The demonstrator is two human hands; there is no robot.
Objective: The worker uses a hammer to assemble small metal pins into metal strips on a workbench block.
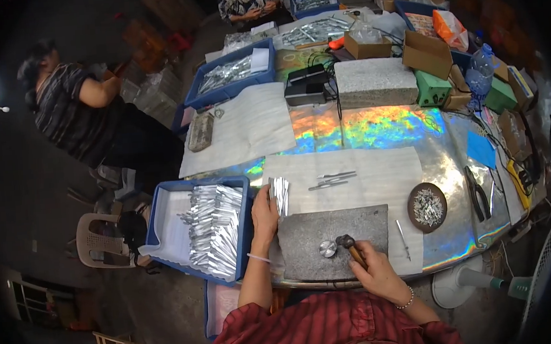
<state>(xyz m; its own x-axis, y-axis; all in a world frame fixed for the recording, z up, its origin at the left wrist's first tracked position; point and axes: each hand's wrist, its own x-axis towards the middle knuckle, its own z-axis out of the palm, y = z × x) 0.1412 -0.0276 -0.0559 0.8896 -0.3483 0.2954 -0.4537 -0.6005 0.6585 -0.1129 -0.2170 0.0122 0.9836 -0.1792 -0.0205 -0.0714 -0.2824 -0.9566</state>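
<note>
My left hand [265, 214] is at the left edge of the white sheet, its fingers closed around the side of a small bundle of flat silver metal strips [281, 195]. In my right hand [380, 275] is a small hammer [356, 254], gripped by its wooden handle. The dark hammer head is low over a grey stone slab [304, 233], just right of a shiny round metal piece [327, 249] on the slab. Beyond the slab lie several slim metal strips [333, 180]. A thin pointed tool [403, 240] lies right of the slab.
Left of my arm stands a blue tray [245, 193] full of silver strips. On the right are a brown bowl [420, 188] of small metal bits and black-handled pliers [477, 194]. Farther back are a stone block [373, 74] and a water bottle [479, 71]. Two other people [76, 115] are nearby.
</note>
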